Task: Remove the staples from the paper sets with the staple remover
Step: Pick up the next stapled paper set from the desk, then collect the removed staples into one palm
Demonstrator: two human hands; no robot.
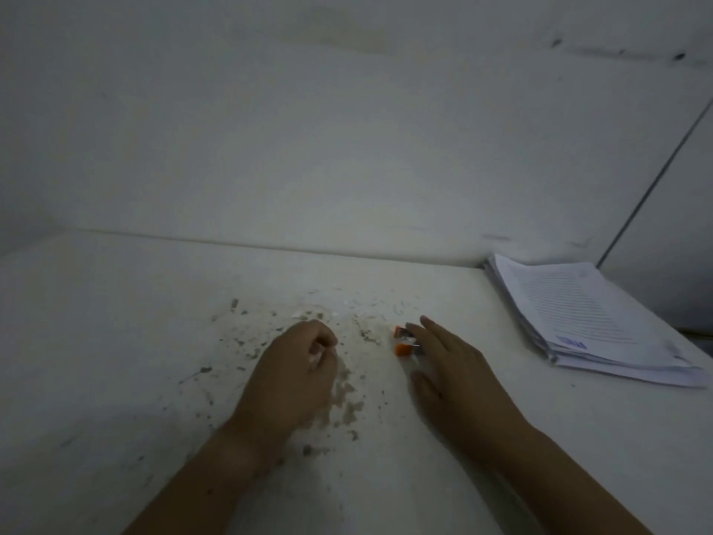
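Lays straight, released right fingers (432, 328) against the orange staple remover (403, 341) at mid-tabletop (115, 341); grips nothing yet. Curls left fingers (320, 337) into a clench just left of the tool; cannot tell whether pinching anything, too small. Rests right hand (455, 372) and left hand (297, 368) low over the surface.

Risks, judged: could shove the remover away instead of closing round it, given flat fingers; could get pricked or drag grit, given dark specks and scraps (347, 403) strewn between and around both hands.

Paper sets (571, 303) stacked at far right corner, well apart from the tool, reachable only past it. Wall (347, 129) along far edge.
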